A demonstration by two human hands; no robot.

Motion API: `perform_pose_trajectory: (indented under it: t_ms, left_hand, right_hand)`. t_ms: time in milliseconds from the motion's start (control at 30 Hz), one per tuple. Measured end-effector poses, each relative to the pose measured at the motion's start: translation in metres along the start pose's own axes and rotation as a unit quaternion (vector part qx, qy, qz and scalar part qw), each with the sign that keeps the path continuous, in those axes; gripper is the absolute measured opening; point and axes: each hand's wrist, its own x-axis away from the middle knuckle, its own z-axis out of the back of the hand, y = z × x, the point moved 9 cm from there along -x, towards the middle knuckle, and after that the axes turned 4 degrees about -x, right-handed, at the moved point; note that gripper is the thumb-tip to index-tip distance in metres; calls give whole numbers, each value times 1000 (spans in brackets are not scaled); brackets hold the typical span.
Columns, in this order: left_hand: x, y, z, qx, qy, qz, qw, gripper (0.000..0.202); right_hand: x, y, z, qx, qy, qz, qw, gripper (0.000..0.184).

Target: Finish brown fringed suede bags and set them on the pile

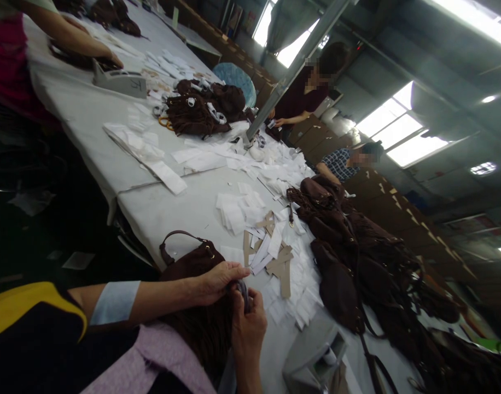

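Observation:
A dark brown fringed bag point(193, 262) with a curved handle lies at the near edge of the long white table point(168, 202). My left hand point(220, 282) is closed on its top edge. Just right of it, my right hand point(247, 323) pinches a small grey piece point(243, 290) at the bag's rim; what that piece is stays unclear. Both hands touch at the bag. Loose white paper slips and tan cardboard strips point(275, 257) lie right beside them.
A heap of brown bags point(349, 241) fills the table's right side. A grey tape dispenser point(316, 355) stands near my right hand, another point(119, 82) by a person's arm at far left. More bags point(201, 109), a metal post point(291, 71) and two seated people lie beyond.

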Motion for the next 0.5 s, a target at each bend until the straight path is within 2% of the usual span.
perform_pose_trajectory:
  t_ms: [167,267,333,433,467,500]
  left_hand:
    - [1,-2,1,13,4,-12,1000,29]
    - [0,7,-2,-125,-59,10,990,29]
    - [1,18,-8,-296,-116,1,948,32]
    - [4,38,-21,-509,-136,-70,847,36]
    - [5,43,-26,-537,-128,-97,828,36]
    - [5,47,-31,-537,-117,-116,827,36]
  right_hand:
    - [0,0,1,57,-14,28,998,43]
    - [-1,2,0,119,-39,62,990,43]
    - [0,4,-6,150,-65,86,983,42]
    - [0,2,-14,147,-97,120,977,41]
    - [-1,1,-13,143,-96,119,978,42]
    - [-3,-1,-10,138,-89,113,980,42]
